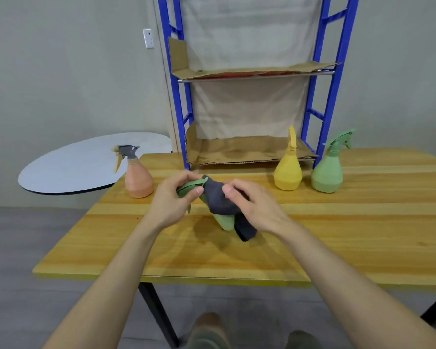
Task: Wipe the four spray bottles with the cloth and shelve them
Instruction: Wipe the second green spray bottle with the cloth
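Green spray bottle (224, 221) is tilting mid-frame, left hand (171, 200) gripping its nozzle, right hand (254, 207) clutching dark cloth (219, 197).

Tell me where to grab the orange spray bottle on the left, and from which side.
Grip the orange spray bottle round its narrow neck, just under the grey spray head, coming from its right side. It stands upright, the body flares wide below, and the trigger hangs off the left, so the right looks clearest.

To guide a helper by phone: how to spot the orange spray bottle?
Find the wooden table before the blue shelf. The orange bottle stands alone near its left edge. No other bottle has a grey head and tan trigger.
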Tool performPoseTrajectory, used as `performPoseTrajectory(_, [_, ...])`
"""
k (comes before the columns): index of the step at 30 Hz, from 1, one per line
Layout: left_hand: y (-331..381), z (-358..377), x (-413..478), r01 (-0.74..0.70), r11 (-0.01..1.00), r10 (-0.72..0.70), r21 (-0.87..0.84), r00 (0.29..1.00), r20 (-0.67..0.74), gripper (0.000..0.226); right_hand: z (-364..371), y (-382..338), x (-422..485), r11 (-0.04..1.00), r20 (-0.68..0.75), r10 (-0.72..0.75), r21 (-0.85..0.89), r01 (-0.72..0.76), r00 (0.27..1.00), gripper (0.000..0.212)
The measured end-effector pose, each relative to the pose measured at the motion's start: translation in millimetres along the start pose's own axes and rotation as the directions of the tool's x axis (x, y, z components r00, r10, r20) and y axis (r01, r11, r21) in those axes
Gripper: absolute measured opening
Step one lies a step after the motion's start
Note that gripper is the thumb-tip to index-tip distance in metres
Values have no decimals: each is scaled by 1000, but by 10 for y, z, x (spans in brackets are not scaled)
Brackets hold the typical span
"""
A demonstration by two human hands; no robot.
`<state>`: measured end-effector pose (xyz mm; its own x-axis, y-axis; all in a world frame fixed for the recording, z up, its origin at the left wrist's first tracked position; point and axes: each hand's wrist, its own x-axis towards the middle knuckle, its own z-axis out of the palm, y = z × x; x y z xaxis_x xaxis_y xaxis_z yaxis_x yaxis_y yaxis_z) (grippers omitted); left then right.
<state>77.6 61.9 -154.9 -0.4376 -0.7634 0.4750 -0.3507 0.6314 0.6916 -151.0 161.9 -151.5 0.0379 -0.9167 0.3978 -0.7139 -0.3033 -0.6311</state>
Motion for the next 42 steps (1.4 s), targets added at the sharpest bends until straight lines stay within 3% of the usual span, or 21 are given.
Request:
performPoseTrajectory(5, [-25, 28, -66, -41, 999, 41, -10, 999, -15, 12, 176, 64, 96, 961, 83, -86, -257, 105, 993, 63])
performPoseTrajectory(8, [-92, 30, -101, -29, 999, 28, -21, 998, -47, 10, 263, 277, 26, 982, 0, -31, -187, 31, 1000, 57])
performPoseTrajectory(12, [-134, 50, -226, 4, 998, -11, -70, 995, -102, 19, 180, 409, -51, 976, -217, 191, -65, -209, 957, 32])
performPoseTrajectory(14, [-83, 115, -234, -29, 999, 24, -41, 994, -108, 15, 193, 252, -14, 974, -176, 86, -193, -120, 981, 31])
performPoseTrajectory(17, [-19, 162, -206, -53, 998, 51, -22, 993, -105, 12, 321, 39, 49, 931, -28, -74, -359, 59, 997, 57])
performPoseTrajectory(19, [-17, 140, -213, -48, 998, 45, -26, 992, -115, 12, 349, 143, 46, 962, -43, -54, -269, 41, 998, 57])
performPoseTrajectory(22, [-42, 134, -244, -24, 999, 20, -27, 990, -138, 11, 233, 302, 30, 986, -165, 161, -18, -167, 973, 38])
performPoseTrajectory(23, [-33, 150, -250, -21, 999, 17, -26, 988, -151, 11, 217, 295, 47, 979, -186, 196, -25, -204, 963, 38])
performPoseTrajectory(24, [-17, 168, -247, -28, 999, 24, -22, 987, -157, 11, 214, 247, 70, 978, -188, 161, -104, -182, 969, 37])
performPoseTrajectory(26, [8, 195, -225, -56, 998, 54, -13, 987, -149, 11, 307, 125, 94, 950, -105, -38, -313, 3, 994, 41])
performPoseTrajectory(28, [-4, 186, -232, -59, 998, 56, -18, 989, -140, 10, 394, 123, 81, 935, -51, -114, -343, 90, 992, 46])
performPoseTrajectory(31, [-62, 176, -271, -17, 999, 10, -44, 988, -157, 11, 293, 270, 51, 987, -156, 119, -89, -134, 981, 37])
performPoseTrajectory(33, [-59, 206, -269, -7, 999, -1, -45, 984, -178, 15, 242, 264, 51, 974, -168, 192, -87, -208, 967, 36])
performPoseTrajectory(35, [-29, 243, -230, -23, 1000, 20, -14, 983, -181, 14, 299, 165, 51, 949, -128, 28, -310, -66, 991, 39])
performPoseTrajectory(37, [-9, 248, -213, -24, 1000, 23, -2, 985, -171, 10, 379, 94, 6, 923, -105, -103, -382, 56, 989, 43])
performPoseTrajectory(39, [-20, 239, -223, -9, 1000, 7, -11, 987, -163, 10, 379, 190, -60, 966, -176, -66, -259, 18, 982, 43])
performPoseTrajectory(42, [-64, 240, -204, 64, 997, -70, -38, 979, -191, 12, 342, 503, -272, 985, -261, 156, -26, -168, 953, 40])
